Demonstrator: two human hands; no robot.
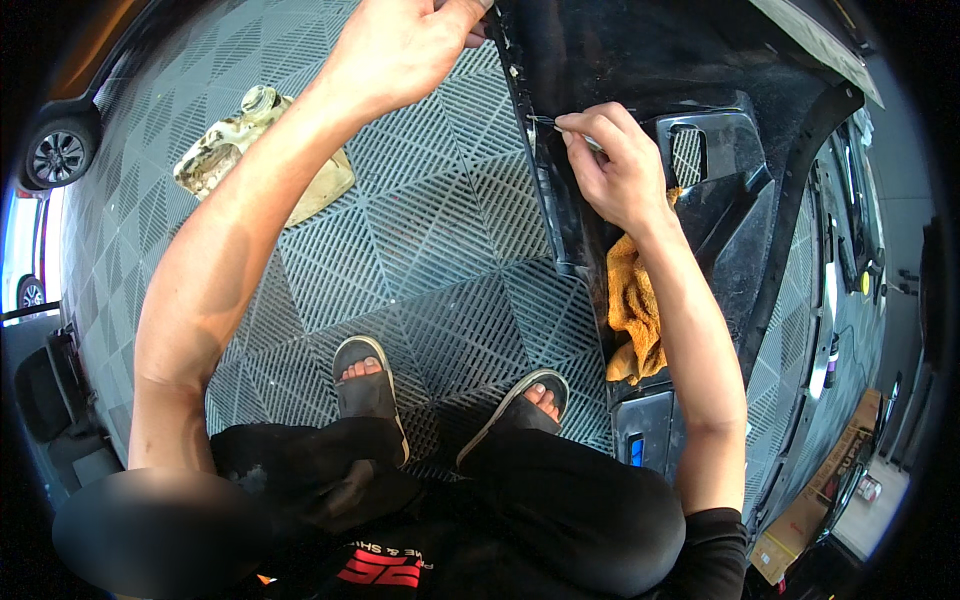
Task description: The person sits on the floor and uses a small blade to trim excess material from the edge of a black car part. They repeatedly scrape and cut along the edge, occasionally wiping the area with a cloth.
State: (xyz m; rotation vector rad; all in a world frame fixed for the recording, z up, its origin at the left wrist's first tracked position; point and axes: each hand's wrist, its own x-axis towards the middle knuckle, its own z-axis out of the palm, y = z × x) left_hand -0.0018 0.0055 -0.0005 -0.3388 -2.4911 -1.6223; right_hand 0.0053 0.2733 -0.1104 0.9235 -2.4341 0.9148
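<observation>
A large black plastic car panel (620, 60), likely a bumper, extends from the top centre down the right side. My left hand (405, 50) is at the panel's upper left edge, its fingers closed there; the fingertips are partly cut off by the frame. Lower along the same edge, my right hand (618, 165) pinches a thin pointed metal tool (545, 121), whose tip reaches the panel's edge. Its exact kind is too small to make out. Under my right forearm, a crumpled orange cloth (630, 305) lies on the panel.
Left of the panel, a stained cream plastic tank (325, 190) rests on the grey grated floor tiles (420, 220). My sandalled feet stand below it. A cardboard box (800, 530) is at the lower right. A car wheel (62, 155) shows at the far left.
</observation>
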